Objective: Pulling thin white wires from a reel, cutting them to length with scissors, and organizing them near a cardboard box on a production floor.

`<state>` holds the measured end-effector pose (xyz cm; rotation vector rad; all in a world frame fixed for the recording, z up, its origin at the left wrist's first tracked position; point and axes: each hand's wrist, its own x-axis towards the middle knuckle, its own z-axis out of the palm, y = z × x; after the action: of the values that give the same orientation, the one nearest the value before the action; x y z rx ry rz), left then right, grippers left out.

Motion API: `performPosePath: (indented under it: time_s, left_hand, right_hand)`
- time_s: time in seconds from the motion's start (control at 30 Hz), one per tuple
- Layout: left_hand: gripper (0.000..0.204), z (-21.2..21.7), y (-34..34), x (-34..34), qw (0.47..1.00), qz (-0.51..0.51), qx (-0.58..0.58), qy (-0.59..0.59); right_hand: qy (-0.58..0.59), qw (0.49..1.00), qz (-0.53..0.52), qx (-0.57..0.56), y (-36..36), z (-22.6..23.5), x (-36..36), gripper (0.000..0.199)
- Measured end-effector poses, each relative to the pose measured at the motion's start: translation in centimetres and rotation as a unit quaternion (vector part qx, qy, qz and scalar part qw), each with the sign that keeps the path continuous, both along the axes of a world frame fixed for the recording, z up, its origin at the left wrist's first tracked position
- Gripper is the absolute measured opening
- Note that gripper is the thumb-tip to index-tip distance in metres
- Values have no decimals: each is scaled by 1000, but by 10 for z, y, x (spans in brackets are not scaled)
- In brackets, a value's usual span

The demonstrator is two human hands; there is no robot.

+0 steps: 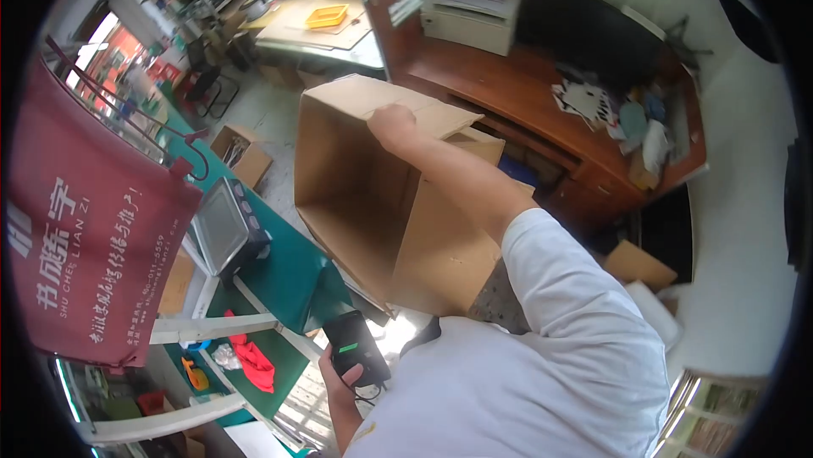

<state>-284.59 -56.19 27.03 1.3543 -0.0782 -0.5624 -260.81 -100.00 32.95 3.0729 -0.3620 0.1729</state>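
The right hand (pixel 392 125) grips the top flap of a large open brown cardboard box (pixel 364 195), which is tilted with its opening facing left, above the floor at mid-scene. The left hand (pixel 339 373), near and low, is closed around a small black handheld device with a green strip (pixel 356 346). Left of the box, a green tabletop (pixel 292 267) carries a grey-screened machine (pixel 224 225).

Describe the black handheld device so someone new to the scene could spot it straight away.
Start at the big open cardboard box that the right hand grips by its top flap. Look below its lower corner: the left hand holds the black handheld device. Unlike the grey-framed screen unit on the green table, it is small, with a green mark.
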Motion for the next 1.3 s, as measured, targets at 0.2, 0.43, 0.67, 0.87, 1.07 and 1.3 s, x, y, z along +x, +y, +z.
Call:
performPosePath:
  time_s: [0.2,0.43,0.67,0.87,1.07,1.3]
  left_hand:
    - [85,2,-56,53,991,135,-11,14]
    - [64,-18,-97,142,927,232,-264,130]
    - [62,-33,-142,265,909,336,-229,87]
    - [67,-20,-204,415,869,472,-142,51]
    - [72,18,-248,566,861,507,-8,45]
    - [64,-28,-236,759,882,463,-32,84]
  right_hand:
    - [37,998,43,13,-21,-5,127,20]
    - [45,997,56,6,-23,1,299,21]
    - [56,993,105,6,-28,-20,500,22]
    - [62,985,158,28,-44,-45,694,20]
    - [60,976,199,70,-50,-33,845,23]
    - [51,976,187,97,-47,-1,1029,24]
